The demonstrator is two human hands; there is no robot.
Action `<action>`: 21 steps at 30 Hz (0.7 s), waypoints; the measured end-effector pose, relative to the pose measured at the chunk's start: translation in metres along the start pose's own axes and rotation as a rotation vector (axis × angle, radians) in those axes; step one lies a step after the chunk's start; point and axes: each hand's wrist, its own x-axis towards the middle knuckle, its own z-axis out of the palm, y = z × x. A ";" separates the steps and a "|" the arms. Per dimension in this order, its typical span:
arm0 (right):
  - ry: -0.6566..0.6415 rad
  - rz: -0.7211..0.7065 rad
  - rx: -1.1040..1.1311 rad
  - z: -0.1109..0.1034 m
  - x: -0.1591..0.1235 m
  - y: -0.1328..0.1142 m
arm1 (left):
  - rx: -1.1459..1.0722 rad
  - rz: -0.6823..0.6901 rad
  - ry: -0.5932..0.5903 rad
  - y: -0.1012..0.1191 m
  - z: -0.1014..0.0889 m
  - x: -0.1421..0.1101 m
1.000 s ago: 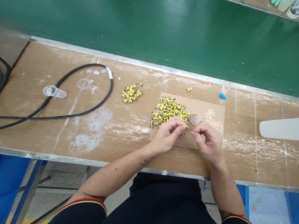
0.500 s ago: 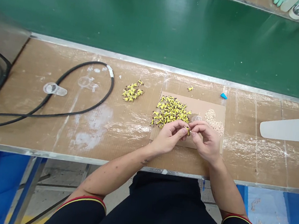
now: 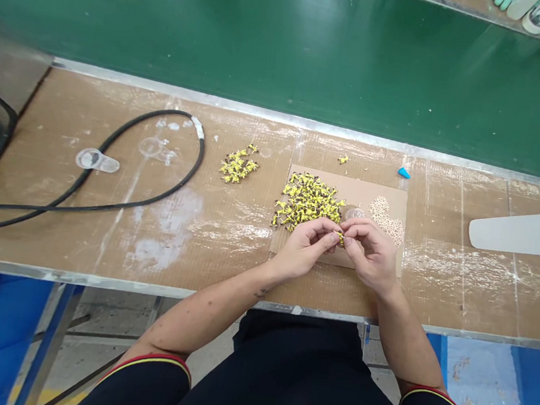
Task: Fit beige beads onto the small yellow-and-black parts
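My left hand pinches a tiny yellow-and-black figure between thumb and fingers. Close against it, my right hand is closed too, its thumb and fingertips meeting at the figure's right side; anything small in that pinch is hidden. Both hands are over the near part of a cardboard sheet. A heap of similar yellow-and-black figures lies just beyond my left hand. Past my right hand are a spread of small beige pieces and a small round clear container.
A smaller cluster of figures lies to the left, beyond it a looped black cable and a clear plastic scoop-like piece. A blue cap lies at the back. A long white object juts in from the right.
The figure has turned slightly between my fingertips, showing more yellow. My fingertips are a little closer together; both hands otherwise stay in place.
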 end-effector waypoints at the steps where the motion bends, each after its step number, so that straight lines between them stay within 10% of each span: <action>1: -0.002 0.002 -0.004 0.000 0.000 0.000 | 0.010 0.004 0.001 0.000 0.000 0.000; 21: -0.024 0.111 0.051 -0.001 0.001 -0.002 | 0.639 0.441 0.055 0.001 -0.003 -0.007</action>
